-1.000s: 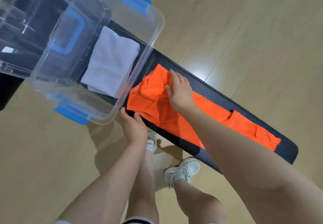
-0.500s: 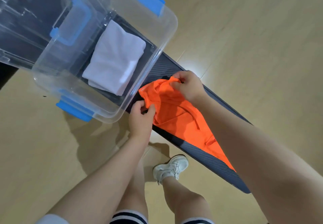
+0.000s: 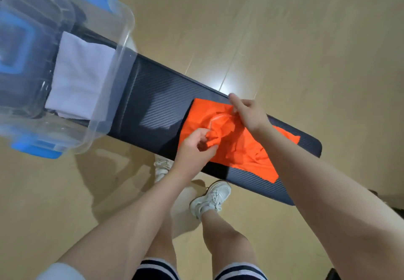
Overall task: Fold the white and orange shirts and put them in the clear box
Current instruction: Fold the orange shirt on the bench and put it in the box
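Note:
The orange shirt [image 3: 240, 148] lies bunched on the right half of a dark bench [image 3: 153, 104]. My left hand [image 3: 194, 146] pinches a fold of its fabric at the near side. My right hand [image 3: 249, 113] grips the cloth at the far side, by the bench's far edge. The folded white shirt [image 3: 80, 82] rests inside the clear box [image 3: 122, 45], which stands on the left end of the bench. Both hands are well to the right of the box.
The box has blue handles [image 3: 37, 150] and overhangs the bench at the left. A stretch of bare bench lies between box and orange shirt. Wooden floor [image 3: 284, 28] surrounds the bench. My legs and white shoes [image 3: 209, 198] stand at its near edge.
Both hands have carried the orange shirt's end from next to the box over to the right, doubling it onto itself. The view has shifted, so the box sits farther left.

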A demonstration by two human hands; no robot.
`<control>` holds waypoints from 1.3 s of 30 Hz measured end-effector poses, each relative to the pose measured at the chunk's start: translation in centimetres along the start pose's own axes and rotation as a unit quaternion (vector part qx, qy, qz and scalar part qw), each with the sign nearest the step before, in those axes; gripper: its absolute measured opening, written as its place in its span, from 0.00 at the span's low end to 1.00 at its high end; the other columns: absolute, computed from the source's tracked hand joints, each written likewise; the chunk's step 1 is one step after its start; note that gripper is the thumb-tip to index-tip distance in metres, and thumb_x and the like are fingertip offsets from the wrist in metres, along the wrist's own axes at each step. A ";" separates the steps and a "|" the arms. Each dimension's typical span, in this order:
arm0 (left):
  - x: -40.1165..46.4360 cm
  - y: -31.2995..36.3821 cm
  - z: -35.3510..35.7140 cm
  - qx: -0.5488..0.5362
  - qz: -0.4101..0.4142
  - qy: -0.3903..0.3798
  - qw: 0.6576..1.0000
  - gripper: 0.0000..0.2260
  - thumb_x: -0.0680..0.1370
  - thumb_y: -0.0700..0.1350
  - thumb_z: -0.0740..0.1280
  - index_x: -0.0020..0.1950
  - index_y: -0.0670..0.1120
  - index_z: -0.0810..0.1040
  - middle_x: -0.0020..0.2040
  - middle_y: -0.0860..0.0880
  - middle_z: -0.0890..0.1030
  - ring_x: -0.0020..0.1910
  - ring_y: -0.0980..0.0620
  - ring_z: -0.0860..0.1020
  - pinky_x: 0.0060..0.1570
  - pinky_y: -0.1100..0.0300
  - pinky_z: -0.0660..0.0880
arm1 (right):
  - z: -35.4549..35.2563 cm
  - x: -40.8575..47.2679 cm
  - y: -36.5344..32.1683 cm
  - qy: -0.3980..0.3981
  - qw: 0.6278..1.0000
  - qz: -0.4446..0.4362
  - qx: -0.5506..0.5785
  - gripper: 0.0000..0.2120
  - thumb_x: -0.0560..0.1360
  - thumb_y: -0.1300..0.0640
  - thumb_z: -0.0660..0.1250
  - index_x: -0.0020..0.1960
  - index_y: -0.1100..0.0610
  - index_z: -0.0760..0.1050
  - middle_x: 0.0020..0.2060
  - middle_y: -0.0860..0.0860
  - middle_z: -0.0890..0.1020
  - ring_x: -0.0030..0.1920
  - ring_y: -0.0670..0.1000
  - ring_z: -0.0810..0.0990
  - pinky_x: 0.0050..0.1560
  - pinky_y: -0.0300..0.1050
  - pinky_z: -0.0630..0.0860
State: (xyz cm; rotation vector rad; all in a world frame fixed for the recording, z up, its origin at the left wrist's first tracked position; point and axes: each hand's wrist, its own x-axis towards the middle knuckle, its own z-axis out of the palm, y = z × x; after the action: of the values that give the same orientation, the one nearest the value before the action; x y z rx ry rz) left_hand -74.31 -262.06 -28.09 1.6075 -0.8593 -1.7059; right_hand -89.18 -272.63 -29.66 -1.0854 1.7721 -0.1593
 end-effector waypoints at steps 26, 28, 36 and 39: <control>1.6 -4.4 16.1 0.393 0.115 -0.259 0.875 0.27 0.71 0.58 0.60 0.66 0.46 0.69 0.61 0.51 0.74 0.54 0.51 0.71 0.58 0.56 0.67 | -9.5 -2.1 17.0 0.181 0.962 0.094 0.180 0.12 0.75 0.54 0.64 0.58 0.56 0.72 0.49 0.51 0.78 0.51 0.52 0.77 0.57 0.49 0.74; 2.5 -4.4 14.4 0.460 0.187 -0.197 0.846 0.22 0.74 0.53 0.53 0.61 0.45 0.74 0.59 0.48 0.77 0.55 0.46 0.74 0.55 0.49 0.71 | -8.9 -2.6 16.8 0.184 0.973 0.081 0.111 0.23 0.72 0.47 0.67 0.62 0.57 0.69 0.56 0.52 0.77 0.57 0.52 0.75 0.60 0.48 0.71; 7.2 -0.7 10.3 0.680 0.156 0.004 0.717 0.13 0.80 0.45 0.58 0.64 0.47 0.73 0.58 0.48 0.77 0.58 0.44 0.70 0.53 0.50 0.62 | -7.6 -3.7 16.1 0.214 0.971 0.099 0.045 0.18 0.73 0.60 0.61 0.63 0.59 0.66 0.55 0.57 0.78 0.56 0.59 0.76 0.56 0.50 0.72; 8.6 0.4 9.2 0.689 0.176 0.008 0.703 0.13 0.82 0.46 0.53 0.57 0.47 0.76 0.53 0.48 0.77 0.59 0.46 0.67 0.53 0.55 0.53 | -8.2 -3.9 16.1 0.200 0.972 0.067 0.103 0.10 0.78 0.55 0.60 0.55 0.60 0.72 0.45 0.51 0.78 0.49 0.53 0.77 0.46 0.41 0.68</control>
State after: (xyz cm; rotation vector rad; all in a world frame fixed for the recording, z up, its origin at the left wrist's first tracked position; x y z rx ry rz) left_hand -83.95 -268.90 -32.44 1.9745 -2.5896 -0.5640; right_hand -104.99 -263.25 -31.87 -0.8184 2.1257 -0.4954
